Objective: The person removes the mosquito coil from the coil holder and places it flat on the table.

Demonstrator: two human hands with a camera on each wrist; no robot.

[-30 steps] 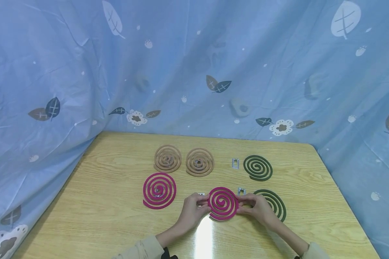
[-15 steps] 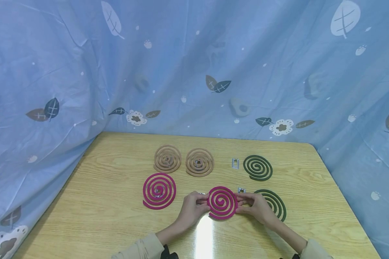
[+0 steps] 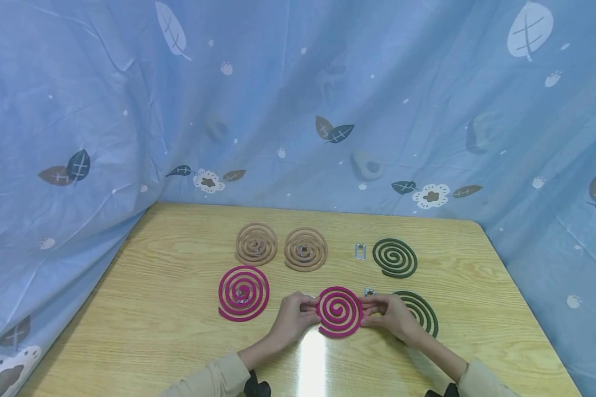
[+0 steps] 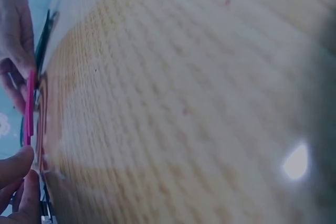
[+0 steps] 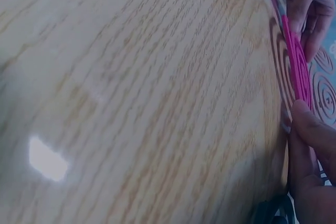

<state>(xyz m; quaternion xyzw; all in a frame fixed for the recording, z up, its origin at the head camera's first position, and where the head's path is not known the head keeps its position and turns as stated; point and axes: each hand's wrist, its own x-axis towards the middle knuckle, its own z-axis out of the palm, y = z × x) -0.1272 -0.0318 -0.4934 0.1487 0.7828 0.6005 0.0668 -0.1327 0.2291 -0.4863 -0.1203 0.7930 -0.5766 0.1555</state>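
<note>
Both hands hold a magenta mosquito coil (image 3: 340, 311) at the front middle of the table. My left hand (image 3: 293, 320) pinches its left edge between thumb and fingers, and my right hand (image 3: 393, 315) pinches the right edge. Seen edge-on in the right wrist view, the coil (image 5: 298, 66) lies level, slightly above its reflection in the glossy tabletop. A small metal coil stand (image 3: 370, 292) lies just behind the right fingers. Under the right hand, a dark green coil (image 3: 424, 309) is partly covered.
Another magenta coil (image 3: 244, 293) lies to the left, over a metal stand. Two brown coils (image 3: 256, 243) sit behind it, also over stands. At the back right are a bare metal stand (image 3: 360, 251) and a green coil (image 3: 395, 257). A blue curtain (image 3: 298, 110) borders the table (image 3: 169, 331).
The held magenta coil and both hands have shifted very slightly left. The left fingers now cover more of the metal stand behind them. The other coils stay where they were.
</note>
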